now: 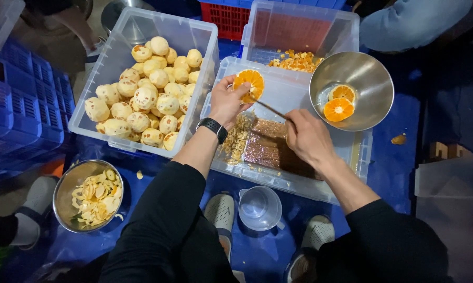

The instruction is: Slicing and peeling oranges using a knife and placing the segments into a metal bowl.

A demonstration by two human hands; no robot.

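left hand (227,102) raised with fingers curled; right hand (307,137) pinched shut.

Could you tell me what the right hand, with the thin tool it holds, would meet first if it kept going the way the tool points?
The right hand aims its thin tool up and left at the orange half held in the left hand. The cut face would likely come first; the tip seems already at it, though depth is unclear.

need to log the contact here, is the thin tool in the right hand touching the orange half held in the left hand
Touching. In the head view the tip of the thin tool held by the right hand meets the cut face of the orange half in the left hand.
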